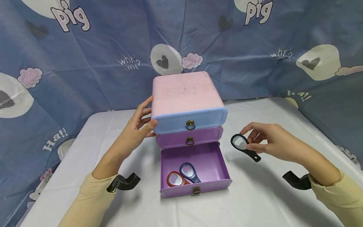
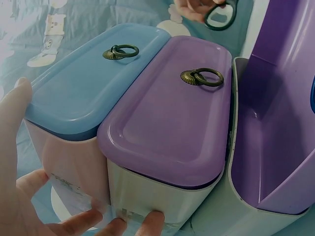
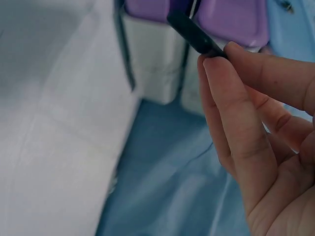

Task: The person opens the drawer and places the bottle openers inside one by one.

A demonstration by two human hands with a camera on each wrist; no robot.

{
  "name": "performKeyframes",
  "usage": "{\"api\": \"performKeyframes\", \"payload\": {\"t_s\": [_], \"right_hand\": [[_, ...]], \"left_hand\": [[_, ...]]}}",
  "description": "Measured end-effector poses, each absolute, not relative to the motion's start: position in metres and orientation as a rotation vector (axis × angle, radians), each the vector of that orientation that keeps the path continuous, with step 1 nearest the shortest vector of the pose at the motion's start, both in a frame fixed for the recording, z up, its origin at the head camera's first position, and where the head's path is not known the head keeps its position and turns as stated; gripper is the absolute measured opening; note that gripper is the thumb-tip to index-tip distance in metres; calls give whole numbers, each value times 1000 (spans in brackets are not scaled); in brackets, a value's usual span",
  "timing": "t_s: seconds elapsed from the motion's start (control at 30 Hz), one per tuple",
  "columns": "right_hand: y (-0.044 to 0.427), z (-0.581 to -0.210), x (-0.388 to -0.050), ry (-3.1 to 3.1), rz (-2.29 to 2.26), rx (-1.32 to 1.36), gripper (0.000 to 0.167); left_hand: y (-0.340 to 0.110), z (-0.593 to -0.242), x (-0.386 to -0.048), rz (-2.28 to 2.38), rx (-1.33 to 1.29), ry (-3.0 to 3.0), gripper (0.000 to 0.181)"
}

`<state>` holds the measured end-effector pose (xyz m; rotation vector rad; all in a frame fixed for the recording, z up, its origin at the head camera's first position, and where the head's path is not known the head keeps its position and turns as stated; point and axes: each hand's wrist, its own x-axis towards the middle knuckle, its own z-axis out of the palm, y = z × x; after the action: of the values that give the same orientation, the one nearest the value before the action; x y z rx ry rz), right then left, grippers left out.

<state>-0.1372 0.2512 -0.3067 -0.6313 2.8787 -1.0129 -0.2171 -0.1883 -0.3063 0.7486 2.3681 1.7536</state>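
Note:
A black bottle opener [image 1: 239, 142] is pinched between the thumb and fingers of my right hand [image 1: 273, 140], held over the table to the right of a small drawer cabinet [image 1: 184, 91]. In the right wrist view the opener [image 3: 189, 32] is seen edge-on. My left hand [image 1: 133, 132] rests against the cabinet's left side, its thumb on the front edge of the blue top drawer [image 1: 173, 124]. The purple bottom drawer [image 1: 210, 160] is pulled out. Inside it lie a red bottle opener [image 1: 170, 179] and a blue bottle opener [image 1: 193, 177], side by side.
The purple middle drawer [image 1: 173, 140] and the blue top one are closed, each with a brass ring pull. A white cloth [image 1: 255, 195] covers the table. Behind it hangs a blue printed curtain [image 1: 113, 37].

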Motion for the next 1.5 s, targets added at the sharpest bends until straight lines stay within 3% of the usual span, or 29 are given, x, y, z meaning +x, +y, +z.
{"api": "performKeyframes", "payload": {"t_s": [0.3, 1.03, 1.5], "right_hand": [[222, -296, -130, 2835, -989, -814, 36], [158, -311, -143, 2738, -843, -935, 43], [137, -321, -148, 2755, -770, -1066, 35]], "left_hand": [[-191, -307, -217, 1756, 754, 2370, 72], [-187, -308, -220, 1742, 746, 2375, 75], [-189, -309, -218, 1759, 739, 2371, 74]]}}
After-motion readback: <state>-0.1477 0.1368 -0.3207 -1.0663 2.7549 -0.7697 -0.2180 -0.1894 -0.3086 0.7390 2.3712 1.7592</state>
